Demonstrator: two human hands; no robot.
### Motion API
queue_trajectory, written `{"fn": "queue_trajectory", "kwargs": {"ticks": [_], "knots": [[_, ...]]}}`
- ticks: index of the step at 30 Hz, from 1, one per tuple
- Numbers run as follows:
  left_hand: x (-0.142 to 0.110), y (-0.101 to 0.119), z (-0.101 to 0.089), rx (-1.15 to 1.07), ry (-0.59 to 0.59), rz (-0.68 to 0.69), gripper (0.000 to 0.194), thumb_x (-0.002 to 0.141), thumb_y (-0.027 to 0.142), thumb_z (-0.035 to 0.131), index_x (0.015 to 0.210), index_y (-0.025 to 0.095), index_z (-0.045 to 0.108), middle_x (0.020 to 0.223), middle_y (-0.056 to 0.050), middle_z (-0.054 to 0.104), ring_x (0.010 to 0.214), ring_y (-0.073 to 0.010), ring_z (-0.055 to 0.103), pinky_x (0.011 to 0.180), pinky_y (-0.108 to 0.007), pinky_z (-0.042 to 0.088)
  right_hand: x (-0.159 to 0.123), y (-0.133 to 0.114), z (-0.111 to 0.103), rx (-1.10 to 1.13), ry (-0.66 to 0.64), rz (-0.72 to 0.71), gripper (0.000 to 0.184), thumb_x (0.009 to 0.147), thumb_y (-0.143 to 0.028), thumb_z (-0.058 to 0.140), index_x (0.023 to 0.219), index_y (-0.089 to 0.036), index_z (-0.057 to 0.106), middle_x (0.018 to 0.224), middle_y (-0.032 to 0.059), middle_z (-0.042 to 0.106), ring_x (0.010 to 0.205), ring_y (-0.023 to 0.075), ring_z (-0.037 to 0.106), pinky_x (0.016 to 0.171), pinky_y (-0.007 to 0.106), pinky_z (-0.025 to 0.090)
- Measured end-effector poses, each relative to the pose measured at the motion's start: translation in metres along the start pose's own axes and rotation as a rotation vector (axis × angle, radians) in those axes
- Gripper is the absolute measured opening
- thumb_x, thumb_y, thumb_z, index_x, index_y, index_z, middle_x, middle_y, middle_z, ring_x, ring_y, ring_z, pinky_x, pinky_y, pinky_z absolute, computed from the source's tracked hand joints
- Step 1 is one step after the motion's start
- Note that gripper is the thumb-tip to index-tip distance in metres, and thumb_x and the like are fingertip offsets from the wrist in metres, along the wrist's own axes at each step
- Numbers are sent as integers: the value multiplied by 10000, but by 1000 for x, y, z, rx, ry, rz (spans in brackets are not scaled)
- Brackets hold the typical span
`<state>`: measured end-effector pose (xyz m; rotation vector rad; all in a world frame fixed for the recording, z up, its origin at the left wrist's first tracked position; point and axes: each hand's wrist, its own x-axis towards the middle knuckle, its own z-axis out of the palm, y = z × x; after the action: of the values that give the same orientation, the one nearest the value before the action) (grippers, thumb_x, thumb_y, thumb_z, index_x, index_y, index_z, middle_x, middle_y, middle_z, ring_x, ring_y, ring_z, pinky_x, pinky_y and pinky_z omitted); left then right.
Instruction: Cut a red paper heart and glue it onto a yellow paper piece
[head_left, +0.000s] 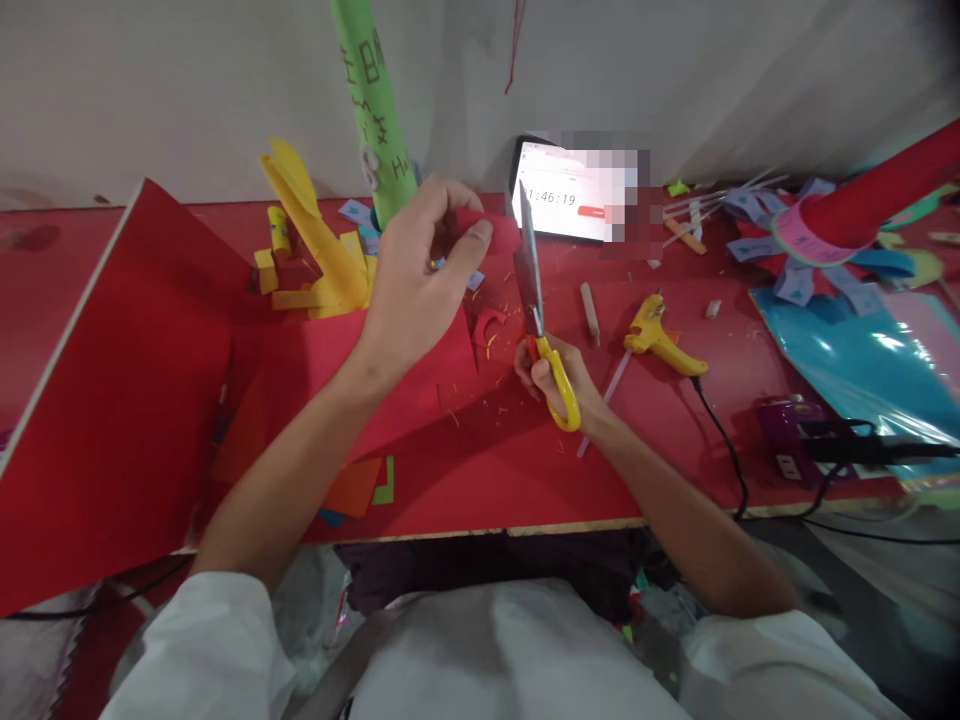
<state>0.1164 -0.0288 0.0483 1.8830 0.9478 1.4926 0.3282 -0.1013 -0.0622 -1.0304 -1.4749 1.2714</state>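
Between the thumb and fingers of my left hand (416, 265) is a small piece of red paper (501, 236), raised above the table. My right hand (559, 380) grips a pair of scissors (534, 290) with yellow and red handles. Their blades point up and away from me, right beside the free edge of the red paper; whether they touch it I cannot tell. Below my left forearm lies a larger red sheet (420, 385). A curved red scrap (489, 324) and thin paper shavings are scattered under the hands.
A yellow glue gun (660, 338) with a black cord lies at the right. Behind stands a lit tablet (559, 195) showing a timer. A green paper tube (379, 120) and a yellow paper shape (322, 240) rise at the left. A big red board (127, 400) leans far left.
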Motion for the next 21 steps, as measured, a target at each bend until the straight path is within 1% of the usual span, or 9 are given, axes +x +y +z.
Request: {"fn": "queue_trajectory", "kwargs": {"ticks": [2,6,8,10,13,15,18,21], "knots": [[0,4,0,16,15,6,484,951,761,745,885,300,612,589,9,476,712,-194,550,612,-375,408,-1,-1,1,-3,-7,5,773,793,-1014,624,854,-245,571,748,-11,529,636,128,447,495,268,327],[-3,18,2,41,24,-75,416,1005,665,728,864,297,595,602,14,499,675,-193,570,586,-378,401,-1,-4,2,-9,-17,-4,761,808,-1002,627,837,-244,562,735,-10,525,628,126,443,490,271,326],[-4,21,2,18,51,-61,407,1012,634,736,856,287,594,607,15,505,682,-185,571,604,-377,414,-1,-4,2,-3,-19,-12,751,821,-990,630,839,-242,564,730,-12,521,624,124,440,489,272,325],[-3,18,2,0,64,-28,429,1008,647,745,856,276,593,610,16,513,699,-172,559,626,-372,426,-2,-4,2,0,-23,-13,743,833,-981,630,844,-241,569,725,-15,514,618,122,433,490,274,322],[-4,11,3,17,41,-13,466,1005,714,720,897,281,587,637,17,538,708,-156,537,626,-359,429,-2,-2,2,4,-29,-15,741,834,-980,630,845,-242,569,720,-22,509,603,117,424,488,277,318],[-5,8,5,10,19,-12,467,1013,728,697,926,286,574,662,21,558,677,-142,529,608,-353,437,-2,-2,3,17,-23,-17,737,836,-977,633,844,-244,562,709,-30,503,588,113,420,487,281,321],[-7,9,8,-39,-4,-34,447,1029,697,693,936,282,555,674,32,575,571,-113,507,548,-342,447,-3,-4,3,47,-19,-10,727,837,-966,649,834,-246,544,668,-49,481,551,104,408,481,283,320],[-9,14,9,-40,-48,-98,382,1034,634,714,955,289,570,687,36,610,539,-120,536,493,-326,448,-4,-5,4,85,-14,0,710,844,-945,670,856,-245,555,646,-66,469,521,95,403,472,279,318]]}}
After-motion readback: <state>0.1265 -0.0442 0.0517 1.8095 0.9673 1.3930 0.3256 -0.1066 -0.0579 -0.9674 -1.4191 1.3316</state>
